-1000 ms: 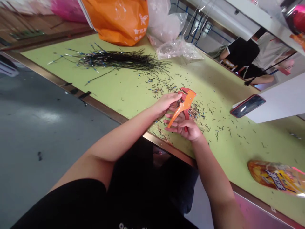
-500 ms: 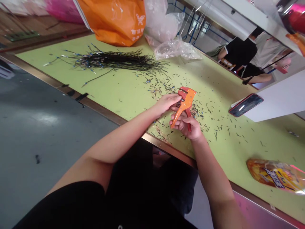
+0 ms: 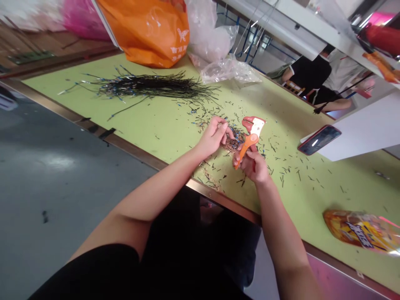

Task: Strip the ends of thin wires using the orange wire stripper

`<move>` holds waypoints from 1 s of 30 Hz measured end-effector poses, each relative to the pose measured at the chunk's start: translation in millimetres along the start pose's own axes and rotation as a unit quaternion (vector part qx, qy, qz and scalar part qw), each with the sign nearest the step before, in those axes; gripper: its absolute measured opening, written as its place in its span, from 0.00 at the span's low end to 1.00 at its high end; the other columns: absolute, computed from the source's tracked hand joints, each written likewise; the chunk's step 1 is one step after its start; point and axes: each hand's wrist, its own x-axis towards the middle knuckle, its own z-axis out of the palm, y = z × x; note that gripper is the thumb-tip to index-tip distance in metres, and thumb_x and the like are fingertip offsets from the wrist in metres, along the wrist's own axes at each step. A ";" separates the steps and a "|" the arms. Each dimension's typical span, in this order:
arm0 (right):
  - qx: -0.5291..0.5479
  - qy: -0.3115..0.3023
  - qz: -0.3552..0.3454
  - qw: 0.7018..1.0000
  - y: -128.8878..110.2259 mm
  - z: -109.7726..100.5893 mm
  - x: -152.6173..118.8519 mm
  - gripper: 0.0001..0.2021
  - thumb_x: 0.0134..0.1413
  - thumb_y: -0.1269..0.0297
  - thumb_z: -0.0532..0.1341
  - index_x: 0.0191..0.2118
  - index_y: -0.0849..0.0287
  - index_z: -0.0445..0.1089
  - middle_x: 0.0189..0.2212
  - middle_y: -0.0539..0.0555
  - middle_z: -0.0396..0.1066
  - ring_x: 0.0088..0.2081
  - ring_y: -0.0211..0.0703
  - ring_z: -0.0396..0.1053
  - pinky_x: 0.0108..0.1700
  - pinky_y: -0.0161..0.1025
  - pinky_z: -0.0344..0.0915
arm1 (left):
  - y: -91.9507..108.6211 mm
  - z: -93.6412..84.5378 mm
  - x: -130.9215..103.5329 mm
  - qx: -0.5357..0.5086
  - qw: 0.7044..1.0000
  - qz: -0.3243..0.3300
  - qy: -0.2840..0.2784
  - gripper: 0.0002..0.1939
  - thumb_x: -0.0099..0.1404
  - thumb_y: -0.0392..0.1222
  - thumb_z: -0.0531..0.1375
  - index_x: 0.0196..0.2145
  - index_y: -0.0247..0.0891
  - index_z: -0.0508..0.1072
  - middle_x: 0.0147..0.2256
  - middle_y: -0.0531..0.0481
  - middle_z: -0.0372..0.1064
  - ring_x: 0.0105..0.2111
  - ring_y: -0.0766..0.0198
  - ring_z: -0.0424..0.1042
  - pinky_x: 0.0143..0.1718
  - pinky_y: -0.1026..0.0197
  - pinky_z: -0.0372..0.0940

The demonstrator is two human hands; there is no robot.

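Green first: the tabletop [image 3: 275, 102] spreads out under my grip and well past it on every side. Big orange bag [image 3: 150, 33] next, upright beyond my left hand [image 3: 215, 135], with a crumpled clear plastic bag [image 3: 215, 46] just beside it. Coming down in size, there's the bundle of black wires [image 3: 156, 85], lying flat beyond my left hand and off to its left, thin and springy-looking, ends fanned out; I'd judge the middle the place to gather it, since strays would snag at the tips. Over to the right of my grip, near the table edge, a bottle [image 3: 359, 231] on its side; nearer in, a phone [image 3: 319, 140].

And here's the tool, orange and red pliers [image 3: 253, 138], right in my right hand [image 3: 254, 166]: fingers wrapped loosely round the handles, jaws pointing away from me. Looks stiff, probably light to middling, smooth enough to slip a bit, so low on both handles is the sensible hold. My left hand hovers just beside it, fingers bent in towards the thumb; whether anything's pinched there, I can't tell. Smallest of all, the clippings [image 3: 231, 144], heaped between my hands and scattered around, weightless-looking and fiddly.
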 end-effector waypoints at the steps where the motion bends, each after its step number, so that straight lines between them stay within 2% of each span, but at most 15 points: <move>1: 0.002 -0.019 0.009 1.000 0.8 2.0 -0.6 0.15 0.56 0.53 0.67 0.43 0.55 0.71 0.27 0.48 0.72 0.27 0.42 0.72 0.30 0.39 0.69 | 0.0 -0.8 1.3 -0.001 1.000 0.003 0.009 0.21 0.76 0.64 0.60 0.43 0.44 0.61 0.30 0.55 0.75 0.21 0.71 0.64 0.24 0.65 0.60; 5: 0.000 -0.090 0.046 0.995 6.2 13.5 -5.8 0.17 0.59 0.47 0.67 0.41 0.56 0.70 0.24 0.47 0.71 0.23 0.40 0.69 0.27 0.38 0.67 | 1.9 -5.5 6.1 0.014 0.998 0.001 0.069 0.22 0.70 0.62 0.67 0.39 0.42 0.68 0.29 0.55 0.71 0.22 0.70 0.64 0.24 0.65 0.60; 8: -0.010 -0.110 0.062 0.992 11.3 22.6 -8.8 0.19 0.61 0.44 0.67 0.40 0.56 0.70 0.22 0.47 0.69 0.21 0.40 0.67 0.24 0.37 0.64 | 4.9 -7.5 6.7 0.051 0.992 0.001 0.119 0.19 0.69 0.58 0.69 0.37 0.41 0.72 0.31 0.53 0.72 0.27 0.68 0.68 0.27 0.64 0.63; 11: -0.003 -0.066 0.021 0.998 13.9 27.0 -8.7 0.18 0.61 0.44 0.67 0.37 0.54 0.68 0.19 0.42 0.61 0.16 0.34 0.57 0.20 0.34 0.60 | 7.5 -7.7 4.9 0.090 0.987 0.005 0.132 0.16 0.70 0.57 0.67 0.38 0.41 0.76 0.35 0.50 0.76 0.32 0.65 0.72 0.33 0.62 0.68; 14: 0.012 -0.018 -0.015 1.000 11.8 23.4 -7.0 0.19 0.61 0.43 0.68 0.35 0.53 0.66 0.18 0.40 0.55 0.15 0.31 0.47 0.19 0.32 0.57 | 7.9 -8.0 3.5 0.106 0.987 -0.003 0.120 0.18 0.71 0.60 0.65 0.40 0.41 0.76 0.35 0.50 0.76 0.32 0.64 0.72 0.34 0.61 0.68; 16: 0.008 -0.020 0.001 1.000 9.1 18.4 -6.1 0.20 0.59 0.41 0.68 0.36 0.52 0.66 0.19 0.40 0.56 0.16 0.32 0.50 0.19 0.33 0.60 | 7.9 -8.3 3.0 0.117 0.986 -0.006 0.115 0.20 0.71 0.62 0.64 0.41 0.41 0.76 0.34 0.50 0.75 0.32 0.64 0.72 0.34 0.60 0.69; 18: 0.001 -0.030 0.021 0.999 7.3 14.4 -5.7 0.22 0.57 0.40 0.68 0.39 0.53 0.67 0.21 0.42 0.60 0.18 0.34 0.57 0.22 0.36 0.66 | 9.1 -8.2 2.0 0.134 0.985 -0.003 0.112 0.21 0.72 0.63 0.63 0.42 0.41 0.77 0.35 0.49 0.76 0.33 0.63 0.74 0.35 0.60 0.70; 21: 0.012 -0.042 0.032 0.999 7.7 11.7 -5.0 0.22 0.55 0.41 0.69 0.43 0.53 0.69 0.24 0.45 0.65 0.22 0.37 0.65 0.28 0.39 0.73 | 12.4 -6.4 -0.6 0.159 0.982 0.012 0.102 0.21 0.76 0.61 0.60 0.44 0.40 0.78 0.40 0.45 0.79 0.38 0.61 0.77 0.37 0.60 0.72; 24: 0.022 -0.045 0.043 0.998 10.3 9.7 -4.4 0.21 0.55 0.43 0.69 0.44 0.54 0.69 0.26 0.46 0.67 0.23 0.38 0.67 0.29 0.40 0.74 | 12.7 -3.7 -3.1 0.169 0.981 0.026 0.093 0.18 0.79 0.55 0.56 0.47 0.40 0.78 0.44 0.44 0.81 0.42 0.59 0.80 0.39 0.59 0.72; 27: 0.016 -0.049 0.058 0.997 12.4 5.8 -4.5 0.22 0.55 0.44 0.68 0.45 0.54 0.69 0.26 0.46 0.68 0.24 0.39 0.68 0.28 0.39 0.75 | 9.0 -2.7 -4.5 0.177 0.976 0.036 0.122 0.13 0.77 0.49 0.60 0.52 0.40 0.75 0.43 0.46 0.81 0.43 0.60 0.80 0.43 0.59 0.73; 30: 0.006 -0.060 0.063 0.996 14.0 2.6 -4.5 0.22 0.55 0.44 0.68 0.45 0.54 0.69 0.26 0.46 0.69 0.24 0.39 0.70 0.28 0.39 0.75 | 8.9 -3.8 -5.3 0.223 0.964 0.044 0.137 0.09 0.75 0.46 0.63 0.48 0.40 0.75 0.43 0.47 0.81 0.41 0.62 0.80 0.45 0.58 0.72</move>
